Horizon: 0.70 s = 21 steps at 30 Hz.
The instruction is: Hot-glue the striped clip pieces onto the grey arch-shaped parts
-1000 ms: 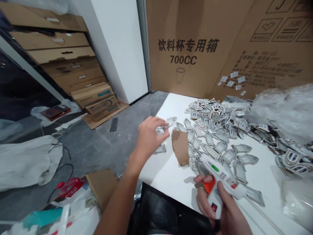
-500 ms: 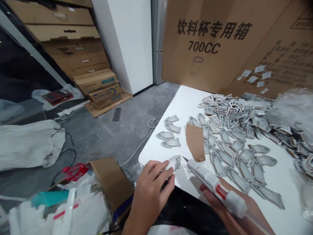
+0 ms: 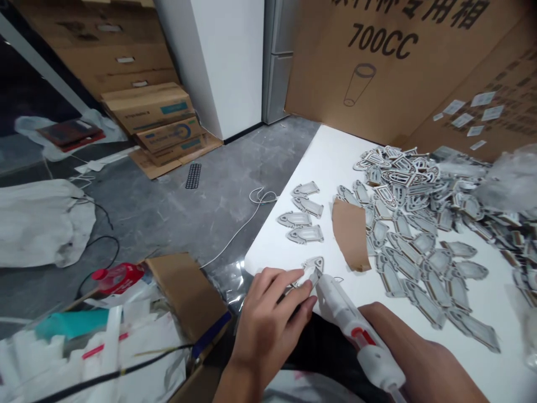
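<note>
At the near edge of the white table, my left hand [image 3: 268, 313] holds down a small grey-and-white cut-out piece [image 3: 315, 262] with its fingertips. The piece has a pointed end with a small hole. My right hand [image 3: 403, 341] is closed around a white hot glue gun [image 3: 344, 310] with a red part on its side. A translucent stick comes out of the gun's rear. Its nozzle is at the piece, beside my left fingertips; whether the two touch I cannot tell. My left fingers and the gun partly cover the piece.
Several similar pieces [image 3: 305, 234] lie in a column farther up the table [image 3: 268, 238]. Right of them are a cardboard scrap [image 3: 351, 238], many spread pieces and a heap [image 3: 413, 173]. An open box of litter [image 3: 176, 302] stands left. A white cable [image 3: 235, 238] crosses the floor.
The glue gun's nozzle has come left, from beside the piece onto it. My left hand still holds the piece. The whole view has shifted slightly.
</note>
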{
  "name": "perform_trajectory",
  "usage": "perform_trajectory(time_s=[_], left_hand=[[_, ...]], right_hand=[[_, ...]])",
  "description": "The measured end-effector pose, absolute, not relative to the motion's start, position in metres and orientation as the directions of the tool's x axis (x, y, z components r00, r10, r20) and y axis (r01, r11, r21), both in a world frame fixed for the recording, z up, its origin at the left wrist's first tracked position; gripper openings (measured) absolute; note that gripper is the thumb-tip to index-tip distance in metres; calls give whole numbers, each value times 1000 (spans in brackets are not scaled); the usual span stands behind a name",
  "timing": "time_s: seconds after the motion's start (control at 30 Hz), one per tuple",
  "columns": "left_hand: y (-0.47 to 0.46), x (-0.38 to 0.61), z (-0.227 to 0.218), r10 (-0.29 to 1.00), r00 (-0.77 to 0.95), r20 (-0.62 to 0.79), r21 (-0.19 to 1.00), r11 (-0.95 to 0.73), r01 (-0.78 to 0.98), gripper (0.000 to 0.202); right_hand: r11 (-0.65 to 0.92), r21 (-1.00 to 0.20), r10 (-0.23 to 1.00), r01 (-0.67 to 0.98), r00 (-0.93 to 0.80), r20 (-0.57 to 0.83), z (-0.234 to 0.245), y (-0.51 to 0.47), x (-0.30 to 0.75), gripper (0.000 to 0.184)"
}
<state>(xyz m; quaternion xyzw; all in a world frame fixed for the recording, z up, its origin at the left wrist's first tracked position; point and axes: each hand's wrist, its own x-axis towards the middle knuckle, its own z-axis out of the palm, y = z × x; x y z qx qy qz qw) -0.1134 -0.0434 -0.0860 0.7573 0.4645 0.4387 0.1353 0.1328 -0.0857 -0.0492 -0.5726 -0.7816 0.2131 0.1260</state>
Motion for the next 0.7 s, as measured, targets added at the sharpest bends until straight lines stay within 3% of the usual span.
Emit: perform_trajectory(time_s=[0.1,0.27,0.5,0.7], left_hand=[[-43,-114,-85,830,188,525,623,-525,580,16],[-43,-115,-83,831,202,518,618,-527,583,15],[-43,-113,-82,820,208,534,583,-535,611,12],[-43,-113,-81,820,208,533,571,-530,627,12]], right_hand=[[338,-379,928,861,-373,-20,-66,-85,142,44],[289,-433,900,854,-397,-182,-73,-90,147,50],[208,-391,917,897,-318,-242,-44,-85,132,19],[165,-401,933,901,-274,-234,-10,-81,116,10]])
